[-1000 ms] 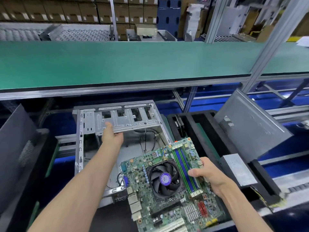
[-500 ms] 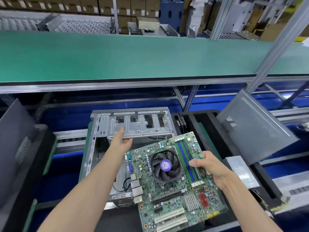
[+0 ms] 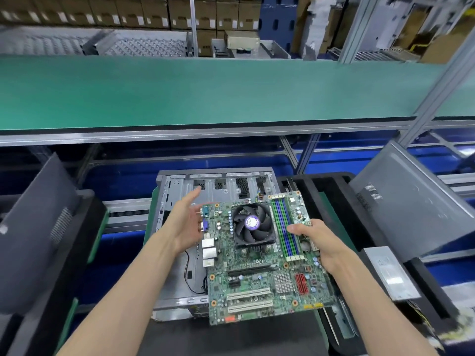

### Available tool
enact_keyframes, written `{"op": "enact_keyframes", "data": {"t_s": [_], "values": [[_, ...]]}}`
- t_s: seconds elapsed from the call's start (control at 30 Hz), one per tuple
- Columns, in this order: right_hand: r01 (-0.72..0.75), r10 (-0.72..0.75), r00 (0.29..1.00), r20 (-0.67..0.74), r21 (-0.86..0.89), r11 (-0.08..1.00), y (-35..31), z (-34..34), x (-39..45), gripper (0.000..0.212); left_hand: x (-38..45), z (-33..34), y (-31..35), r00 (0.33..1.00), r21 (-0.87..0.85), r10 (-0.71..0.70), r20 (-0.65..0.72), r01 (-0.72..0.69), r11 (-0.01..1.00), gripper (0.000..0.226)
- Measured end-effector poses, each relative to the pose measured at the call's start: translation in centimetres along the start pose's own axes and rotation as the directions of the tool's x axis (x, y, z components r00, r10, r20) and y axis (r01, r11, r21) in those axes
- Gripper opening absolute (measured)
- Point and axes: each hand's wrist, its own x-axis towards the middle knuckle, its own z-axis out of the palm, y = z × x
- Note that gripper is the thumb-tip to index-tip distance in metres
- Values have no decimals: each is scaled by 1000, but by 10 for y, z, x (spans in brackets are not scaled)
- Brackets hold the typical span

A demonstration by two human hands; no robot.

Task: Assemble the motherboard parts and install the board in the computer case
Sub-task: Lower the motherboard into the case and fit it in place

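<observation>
Right, head view, only one I've got. Green rectangular motherboard (image 3: 259, 258) with black round cooler fan (image 3: 253, 224) and green-blue memory sticks (image 3: 285, 227) is held in the air above the open grey metal computer case (image 3: 180, 253), which lies on its side below. My right hand (image 3: 317, 242) grips the board's right edge, thumb on top by the memory sticks, fingers curled under. My left hand (image 3: 187, 224) is spread wide, fingers straight, palm at the board's left edge beside the blue port; I can't tell if it touches. Black wire (image 3: 191, 276) loops on the case floor. Grey metal side panel (image 3: 411, 209) leans tilted at right, silver boxy power supply (image 3: 390, 273) lies below it in a black foam tray (image 3: 331, 201). Green conveyor belt (image 3: 205, 93) runs beyond.
</observation>
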Motion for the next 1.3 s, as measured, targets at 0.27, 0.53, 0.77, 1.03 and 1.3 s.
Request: {"op": "enact_keyframes", "data": {"t_s": [0.27, 0.53, 0.77, 1.03, 1.3], "values": [[7, -1, 998, -56, 98, 995, 0, 7, 18, 115, 0, 18, -8, 998, 183, 45, -54, -34, 982, 87], [63, -42, 992, -123, 172, 983, -14, 0, 39, 107, 6, 20, -12, 987, 132, 158, 4, -157, 979, 52], [59, -4, 983, -184, 295, 954, -11, -1, 51, 34, 16, -3, -13, 993, 60, 115, -30, -113, 992, 50], [113, 25, 951, -308, 423, 899, -27, -1, 55, 47, 26, -19, -48, 995, 940, 19, -94, 83, 331, 11], [116, 82, 918, -388, 459, 881, -29, 1, 53, 65, 52, 31, -94, 988, 988, -139, -64, 43, -150, 62]]}}
